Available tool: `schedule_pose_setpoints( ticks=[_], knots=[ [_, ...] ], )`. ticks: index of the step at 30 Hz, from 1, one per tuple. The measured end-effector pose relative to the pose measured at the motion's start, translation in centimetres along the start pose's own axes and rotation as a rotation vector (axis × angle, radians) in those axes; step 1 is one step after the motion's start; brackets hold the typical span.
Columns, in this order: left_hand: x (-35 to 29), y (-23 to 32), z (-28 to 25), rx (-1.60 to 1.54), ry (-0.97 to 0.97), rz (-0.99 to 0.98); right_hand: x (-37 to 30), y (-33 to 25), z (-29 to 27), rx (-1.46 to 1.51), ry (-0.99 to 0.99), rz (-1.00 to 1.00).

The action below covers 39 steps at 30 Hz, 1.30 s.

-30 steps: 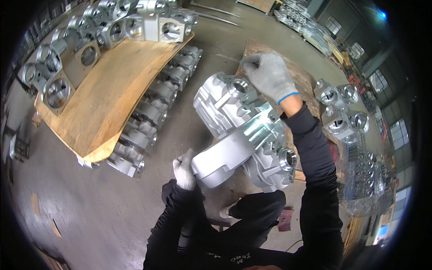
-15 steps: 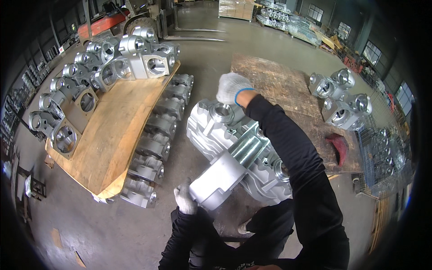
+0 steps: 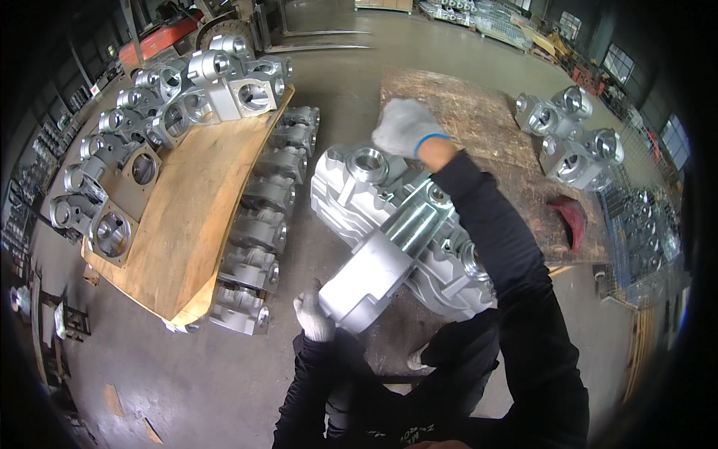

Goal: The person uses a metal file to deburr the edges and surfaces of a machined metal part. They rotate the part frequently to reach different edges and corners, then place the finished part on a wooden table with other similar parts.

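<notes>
A silver metal casting (image 3: 369, 282) with a smooth block-like near end and a shiny machined cylinder lies slantwise over larger ribbed castings (image 3: 441, 288). At its near left corner is my left hand (image 3: 313, 314), in a white knit glove, with fingers curled against the metal. My right hand (image 3: 407, 127), in a white glove with a blue cuff edge, is raised beyond the round machined opening (image 3: 367, 165) of the ribbed casting. It looks like a fist, slightly smeared by motion; whatever it may hold is hidden. My right forearm covers part of the castings' right side.
On the left, a plywood board (image 3: 196, 194) carries several silver castings (image 3: 112, 232), with more stacked beneath. To the right, a worn wooden board (image 3: 464, 120) bears more castings (image 3: 572, 161) and a red curved object (image 3: 570, 221). A wire cage (image 3: 636, 262) stands beyond. Forklift forks (image 3: 321, 41) extend at the back.
My right hand has moved a little to the right and away from me. My left hand stays at the casting's near corner. The whole view has shifted slightly.
</notes>
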<state>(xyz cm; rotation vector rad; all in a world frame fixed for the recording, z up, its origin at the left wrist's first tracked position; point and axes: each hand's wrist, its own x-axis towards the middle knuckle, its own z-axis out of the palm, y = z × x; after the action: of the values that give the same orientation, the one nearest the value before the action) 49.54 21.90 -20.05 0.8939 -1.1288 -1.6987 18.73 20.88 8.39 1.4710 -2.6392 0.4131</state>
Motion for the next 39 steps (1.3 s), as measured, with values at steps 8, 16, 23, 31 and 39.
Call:
schedule_pose_setpoints(
  ticks=[8, 16, 23, 31, 39],
  knots=[
    [-0.3, 0.2, 0.0, 0.262, -0.015, 0.241, -2.5, 0.4, -0.2, -0.044, 0.051, 0.017],
    [-0.4, 1.9, 1.7, -0.293, 0.146, -0.157, -5.0, 0.3, -0.6, 0.050, 0.034, 0.135],
    [0.4, -0.3, 0.6, -0.403, 0.094, -0.190, -6.1, 1.1, -1.2, 0.026, 0.070, 0.206],
    [-0.4, 1.6, 1.8, -0.358, 0.143, -0.149, -6.8, 2.0, 0.0, 0.013, 0.076, 0.240],
    [-0.5, 2.6, 2.4, -0.392, 0.183, -0.162, -7.7, 2.2, -0.9, -0.005, -0.032, 0.230]
  ],
)
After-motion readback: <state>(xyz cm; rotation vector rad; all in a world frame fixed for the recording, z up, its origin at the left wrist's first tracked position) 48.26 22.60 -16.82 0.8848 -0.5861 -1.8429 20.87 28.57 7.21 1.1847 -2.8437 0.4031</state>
